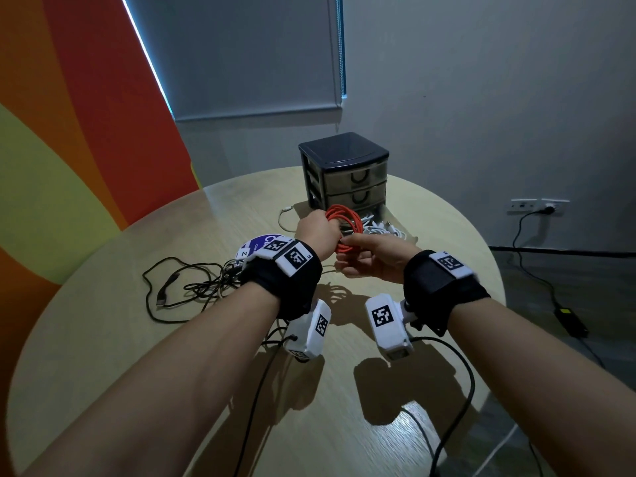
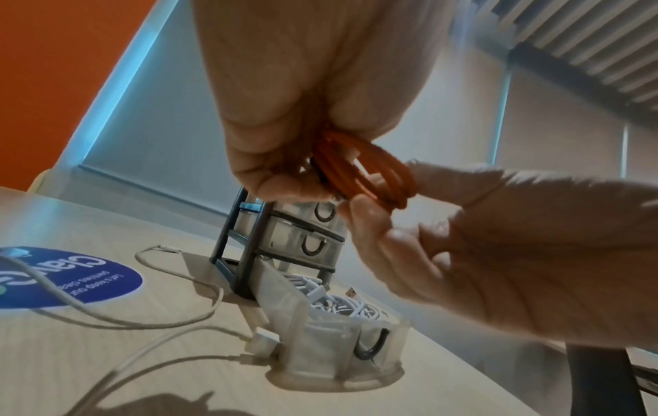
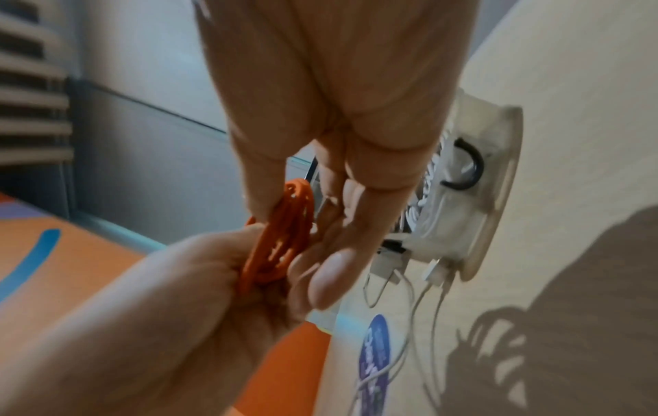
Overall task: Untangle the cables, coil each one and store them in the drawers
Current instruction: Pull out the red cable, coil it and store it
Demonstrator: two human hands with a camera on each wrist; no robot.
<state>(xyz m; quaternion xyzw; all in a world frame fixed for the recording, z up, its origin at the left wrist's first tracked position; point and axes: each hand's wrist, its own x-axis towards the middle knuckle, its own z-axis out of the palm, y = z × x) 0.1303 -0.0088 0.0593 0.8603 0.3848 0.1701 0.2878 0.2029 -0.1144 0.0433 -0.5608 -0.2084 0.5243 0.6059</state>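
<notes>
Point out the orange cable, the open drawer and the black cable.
orange cable [image 1: 344,222]: head view, top of the coil.
open drawer [image 2: 370,346]: left wrist view, front wall by the handle.
black cable [image 1: 165,294]: head view, plug end on the table.

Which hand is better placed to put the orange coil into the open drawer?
Probably the left hand: it grips the orange coil bundled, while the right hand only pinches its lower edge. The open drawer lies just beyond both hands.

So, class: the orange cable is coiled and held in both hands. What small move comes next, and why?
Probably lower the orange cable into the open bottom drawer: it is already coiled in the left hand and right hand, and the drawer holds white cables.
</notes>
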